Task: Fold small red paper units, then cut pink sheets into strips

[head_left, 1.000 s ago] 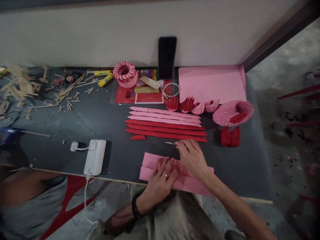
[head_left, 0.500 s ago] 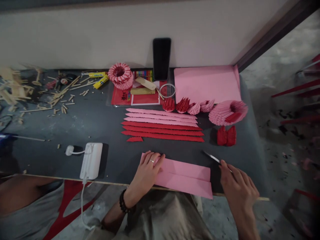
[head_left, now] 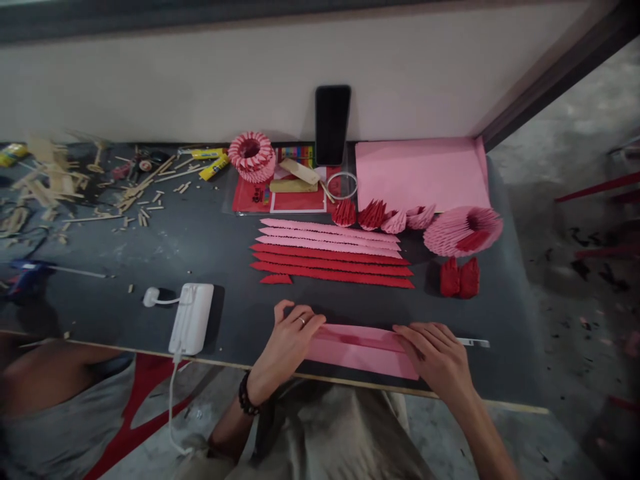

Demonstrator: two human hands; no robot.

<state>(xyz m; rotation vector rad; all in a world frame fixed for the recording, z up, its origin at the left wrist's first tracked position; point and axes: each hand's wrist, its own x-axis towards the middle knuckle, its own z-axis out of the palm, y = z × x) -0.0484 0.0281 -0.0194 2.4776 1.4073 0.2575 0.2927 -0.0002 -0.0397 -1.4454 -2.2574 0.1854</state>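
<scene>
A folded sheet of pink paper (head_left: 365, 353) lies along the table's front edge. My left hand (head_left: 290, 340) is closed at its left end, thumb and fingers on the far edge. My right hand (head_left: 435, 357) pinches the far edge at the right end, and that edge is lifted and curls between the hands. Beyond my right hand lies a slim silver knife (head_left: 475, 343), partly hidden by the hand. Past the paper, torn-edged pink strips (head_left: 330, 235) and red strips (head_left: 333, 265) lie in rows.
Folded paper pieces (head_left: 373, 215), a pink paper ring (head_left: 463, 230) and pink sheets (head_left: 423, 173) sit at the right. A phone (head_left: 333, 125) leans on the wall. Left are a white power bank (head_left: 191, 319), wood scraps (head_left: 50, 177) and a glue gun (head_left: 30, 277). Another person's leg (head_left: 65, 370) shows lower left.
My right hand has let go of the knife and moved left onto the pink paper. The paper's far edge is now raised between both hands. The view has shifted slightly.
</scene>
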